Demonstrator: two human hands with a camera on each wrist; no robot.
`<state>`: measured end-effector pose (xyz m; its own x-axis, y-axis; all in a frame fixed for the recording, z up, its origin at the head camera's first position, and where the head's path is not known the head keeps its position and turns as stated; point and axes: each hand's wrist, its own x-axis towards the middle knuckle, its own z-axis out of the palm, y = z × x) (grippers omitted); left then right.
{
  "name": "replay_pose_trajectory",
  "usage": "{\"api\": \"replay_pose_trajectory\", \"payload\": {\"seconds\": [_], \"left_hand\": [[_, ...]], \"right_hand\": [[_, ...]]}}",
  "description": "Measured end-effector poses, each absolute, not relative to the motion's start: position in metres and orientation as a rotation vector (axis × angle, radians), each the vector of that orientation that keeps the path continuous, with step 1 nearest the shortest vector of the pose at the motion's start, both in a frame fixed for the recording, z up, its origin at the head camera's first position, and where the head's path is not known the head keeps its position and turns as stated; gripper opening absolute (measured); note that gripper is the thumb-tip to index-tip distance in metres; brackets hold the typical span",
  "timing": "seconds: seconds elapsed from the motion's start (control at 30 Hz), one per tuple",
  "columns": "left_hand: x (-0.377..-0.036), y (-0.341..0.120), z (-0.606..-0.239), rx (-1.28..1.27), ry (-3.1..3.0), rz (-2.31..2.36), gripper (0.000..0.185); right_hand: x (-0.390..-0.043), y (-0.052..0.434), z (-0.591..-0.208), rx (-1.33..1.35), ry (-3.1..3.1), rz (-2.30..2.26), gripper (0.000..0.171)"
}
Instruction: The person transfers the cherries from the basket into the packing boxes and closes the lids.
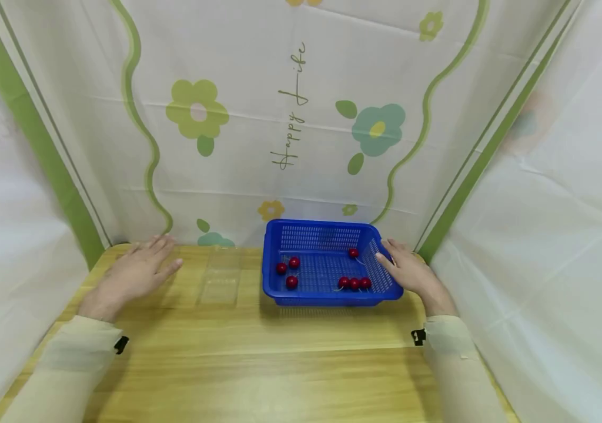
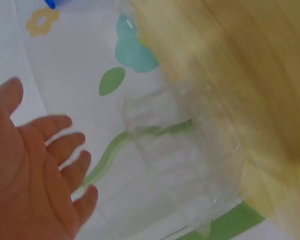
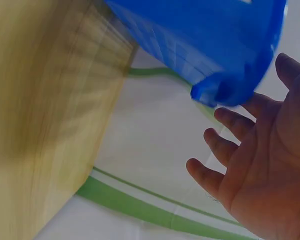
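Observation:
A blue plastic basket (image 1: 322, 301) with slotted walls stands on the table, and several red cherries with stems lie inside. Three cherries (image 1: 354, 284) sit in a row at its front right. My right hand (image 1: 412, 271) is at the basket's right end, fingers spread and straight; in the right wrist view its fingertips lie close to the basket's rim (image 3: 230, 90). Over the table's left side is my left hand (image 1: 139, 273), fingers extended, holding nothing. Right of it lies a clear plastic container (image 1: 220, 276). The left wrist view shows a clear plastic box (image 2: 185, 150) beside this hand.
A wooden table (image 1: 258, 376) carries these things. White cloth with printed flowers (image 1: 197, 110) hangs behind it, and pale cloth sides (image 1: 560, 264) stand close beyond both arms. Black clips or straps (image 1: 418, 336) show at the wrists.

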<state>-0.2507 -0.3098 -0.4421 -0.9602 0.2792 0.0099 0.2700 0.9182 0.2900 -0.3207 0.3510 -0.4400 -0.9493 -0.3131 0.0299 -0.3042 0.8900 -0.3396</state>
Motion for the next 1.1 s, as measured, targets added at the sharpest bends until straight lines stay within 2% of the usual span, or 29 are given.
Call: {"api": "replay_pose_trajectory", "payload": {"seconds": [0.4, 0.8, 1.1], "left_hand": [[-0.273, -0.280, -0.467, 0.828, 2.834, 0.532, 0.083], [-0.283, -0.270, -0.476, 0.735, 2.671, 0.543, 0.098], [-0.280, -0.263, -0.481, 0.745, 2.662, 0.485, 0.096]], "right_hand": [[-0.318, 0.341, -0.454, -0.423, 2.984, -0.493, 0.075], [-0.319, 0.330, -0.454, -0.503, 3.012, -0.448, 0.072], [-0.323, 0.306, -0.446, -0.682, 3.076, -0.389, 0.059]]}}
